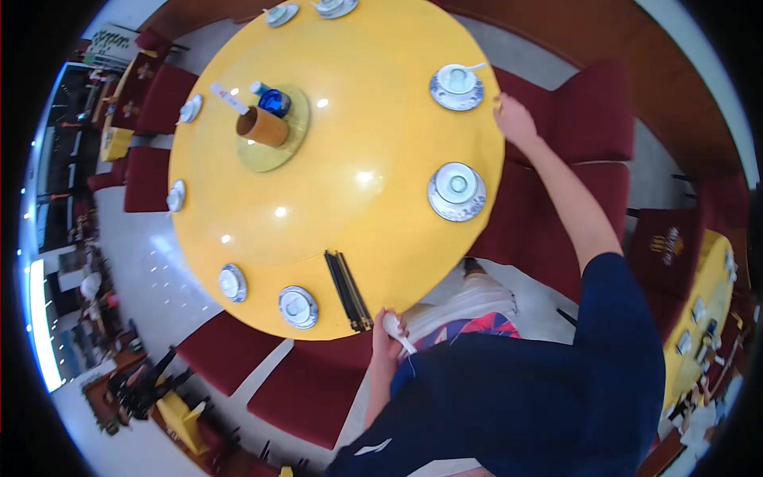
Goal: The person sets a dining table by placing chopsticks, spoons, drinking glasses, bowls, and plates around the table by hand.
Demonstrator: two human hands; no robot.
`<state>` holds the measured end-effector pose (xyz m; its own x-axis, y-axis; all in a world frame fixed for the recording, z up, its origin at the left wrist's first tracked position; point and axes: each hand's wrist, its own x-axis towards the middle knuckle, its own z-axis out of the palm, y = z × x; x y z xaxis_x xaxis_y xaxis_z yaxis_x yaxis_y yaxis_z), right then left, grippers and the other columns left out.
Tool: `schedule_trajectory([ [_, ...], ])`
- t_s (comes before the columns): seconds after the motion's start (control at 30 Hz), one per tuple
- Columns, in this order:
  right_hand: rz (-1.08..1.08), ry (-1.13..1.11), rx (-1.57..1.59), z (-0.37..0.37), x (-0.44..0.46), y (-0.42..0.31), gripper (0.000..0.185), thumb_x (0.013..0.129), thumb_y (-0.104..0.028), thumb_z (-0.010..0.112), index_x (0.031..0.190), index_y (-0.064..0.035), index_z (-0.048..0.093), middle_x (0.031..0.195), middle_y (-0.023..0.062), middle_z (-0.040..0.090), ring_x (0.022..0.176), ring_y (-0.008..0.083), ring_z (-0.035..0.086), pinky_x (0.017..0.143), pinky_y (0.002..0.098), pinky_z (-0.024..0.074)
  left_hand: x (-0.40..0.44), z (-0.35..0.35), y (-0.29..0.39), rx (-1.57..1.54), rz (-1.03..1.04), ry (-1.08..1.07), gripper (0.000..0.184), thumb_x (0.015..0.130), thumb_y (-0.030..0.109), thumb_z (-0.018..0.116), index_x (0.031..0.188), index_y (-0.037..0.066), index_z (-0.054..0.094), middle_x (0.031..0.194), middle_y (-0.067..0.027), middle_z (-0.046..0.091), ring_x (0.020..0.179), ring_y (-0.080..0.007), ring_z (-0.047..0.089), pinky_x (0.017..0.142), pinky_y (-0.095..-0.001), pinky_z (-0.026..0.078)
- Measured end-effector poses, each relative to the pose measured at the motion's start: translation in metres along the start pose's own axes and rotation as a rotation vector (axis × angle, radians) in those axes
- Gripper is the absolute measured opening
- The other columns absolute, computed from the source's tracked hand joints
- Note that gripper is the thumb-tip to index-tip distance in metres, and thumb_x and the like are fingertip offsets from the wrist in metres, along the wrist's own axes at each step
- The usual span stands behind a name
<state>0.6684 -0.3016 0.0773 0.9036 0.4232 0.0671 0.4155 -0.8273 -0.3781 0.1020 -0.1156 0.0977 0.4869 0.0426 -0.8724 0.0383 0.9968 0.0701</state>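
Dark blue cloth of the person's shirt point(509, 397) fills the lower right of the frame, nearest the camera. Left of it, in the lower middle, the left hand point(383, 337) is closed around a white spoon point(402, 338), perhaps more than one, its handle slanting down to the right. Just beyond that hand, on the yellow round counter point(358, 215), lies a bundle of dark chopsticks point(348, 292), roughly side by side. The right hand point(517, 121) reaches to the counter's edge at the upper right, fingers partly bent, near the upper bowl point(458, 79); I cannot tell whether it grips anything. That bowl sits on a patterned saucer point(461, 102), with a spoon handle point(477, 67) sticking out to the right. Below it, the lower bowl point(457, 185) rests on its own patterned plate point(464, 213). More small dishes point(297, 305) stand around the left and top of the rim. At the upper left, a round turntable point(266, 159) bears a brown holder point(263, 127) and a blue glass point(274, 102). Dark red chairs point(314, 389) surround the counter.
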Motion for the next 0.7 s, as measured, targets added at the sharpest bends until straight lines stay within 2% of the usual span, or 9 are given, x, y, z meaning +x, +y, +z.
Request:
schedule_trajectory([
  [0.03, -0.010, 0.043, 0.014, 0.001, 0.034, 0.004, 0.042, 0.087, -0.024, 0.055, 0.127, -0.0131, 0.046, 0.112, 0.0180, 0.057, 0.096, 0.0369, 0.061, 0.081, 0.0478, 0.0506, -0.007, -0.009, -0.003, -0.069, 0.064, 0.055, 0.024, 0.094, 0.036, 0.050, 0.088, 0.013, 0.054, 0.072, -0.0045, 0.050, 0.061, -0.0141, 0.049, 0.046, -0.0243, 0.038],
  [0.1, 0.009, 0.039, -0.002, 0.003, 0.080, 0.009, 0.043, 0.088, -0.023, 0.054, 0.130, -0.0158, 0.044, 0.120, 0.0179, 0.052, 0.097, 0.0368, 0.061, 0.081, 0.0473, 0.0508, -0.029, -0.039, -0.014, -0.288, 0.148, 0.004, 0.023, 0.093, 0.036, 0.050, 0.087, 0.013, 0.053, 0.074, -0.0048, 0.052, 0.061, -0.0149, 0.050, 0.047, -0.0251, 0.039],
  [0.17, -0.004, 0.054, -0.043, 0.027, 0.121, 0.027, 0.046, 0.089, -0.023, 0.052, 0.134, -0.0175, 0.042, 0.126, 0.0168, 0.048, 0.100, 0.0352, 0.061, 0.082, 0.0457, 0.0511, -0.053, -0.065, -0.029, -0.422, 0.263, 0.108, 0.023, 0.092, 0.035, 0.051, 0.086, 0.013, 0.053, 0.075, -0.0047, 0.055, 0.060, -0.0143, 0.050, 0.047, -0.0251, 0.039],
  [0.3, 0.105, -0.085, -0.109, 0.049, 0.168, 0.028, 0.040, 0.091, -0.021, 0.050, 0.131, -0.0164, 0.046, 0.126, 0.0155, 0.050, 0.104, 0.0337, 0.061, 0.083, 0.0440, 0.0513, -0.083, -0.068, -0.055, -0.557, 0.392, 0.142, 0.024, 0.092, 0.035, 0.050, 0.083, 0.013, 0.053, 0.074, -0.0032, 0.054, 0.060, -0.0136, 0.050, 0.047, -0.0257, 0.040],
  [0.37, 0.038, -0.304, -0.305, 0.056, 0.181, 0.032, 0.029, 0.092, -0.022, 0.049, 0.118, -0.0120, 0.055, 0.120, 0.0137, 0.057, 0.105, 0.0327, 0.060, 0.081, 0.0448, 0.0518, -0.080, -0.065, -0.059, -0.614, 0.414, 0.149, 0.024, 0.092, 0.035, 0.049, 0.082, 0.013, 0.053, 0.074, -0.0029, 0.053, 0.060, -0.0135, 0.050, 0.047, -0.0260, 0.040],
  [0.4, 0.030, -0.302, -0.308, 0.055, 0.183, 0.033, 0.029, 0.092, -0.022, 0.049, 0.118, -0.0120, 0.055, 0.120, 0.0137, 0.057, 0.105, 0.0327, 0.060, 0.081, 0.0448, 0.0518, -0.076, -0.058, -0.060, -0.612, 0.401, 0.162, 0.024, 0.092, 0.035, 0.050, 0.082, 0.013, 0.053, 0.074, -0.0029, 0.053, 0.060, -0.0135, 0.050, 0.047, -0.0260, 0.040],
  [0.47, -0.075, -0.307, -0.308, 0.047, 0.183, 0.034, 0.021, 0.091, -0.021, 0.048, 0.104, -0.0082, 0.059, 0.107, 0.0132, 0.063, 0.101, 0.0309, 0.062, 0.078, 0.0450, 0.0516, -0.062, -0.045, -0.058, -0.588, 0.368, 0.154, 0.023, 0.091, 0.035, 0.051, 0.082, 0.013, 0.052, 0.073, -0.0027, 0.052, 0.060, -0.0136, 0.049, 0.047, -0.0256, 0.040],
  [0.6, -0.184, -0.137, -0.351, 0.011, 0.152, 0.020, 0.019, 0.092, -0.019, 0.046, 0.097, -0.0085, 0.061, 0.096, 0.0130, 0.065, 0.094, 0.0306, 0.064, 0.075, 0.0434, 0.0522, -0.026, -0.025, -0.033, -0.436, 0.282, 0.081, 0.022, 0.092, 0.034, 0.050, 0.084, 0.013, 0.050, 0.073, -0.0023, 0.051, 0.060, -0.0133, 0.049, 0.047, -0.0251, 0.039],
  [0.7, -0.140, 0.130, -0.112, -0.022, 0.090, -0.011, 0.019, 0.092, -0.022, 0.049, 0.088, -0.0061, 0.058, 0.085, 0.0175, 0.064, 0.080, 0.0356, 0.064, 0.067, 0.0482, 0.0511, 0.015, 0.005, -0.007, -0.332, 0.230, 0.108, 0.025, 0.092, 0.037, 0.051, 0.083, 0.014, 0.050, 0.071, -0.0033, 0.051, 0.059, -0.0141, 0.050, 0.046, -0.0254, 0.040],
])
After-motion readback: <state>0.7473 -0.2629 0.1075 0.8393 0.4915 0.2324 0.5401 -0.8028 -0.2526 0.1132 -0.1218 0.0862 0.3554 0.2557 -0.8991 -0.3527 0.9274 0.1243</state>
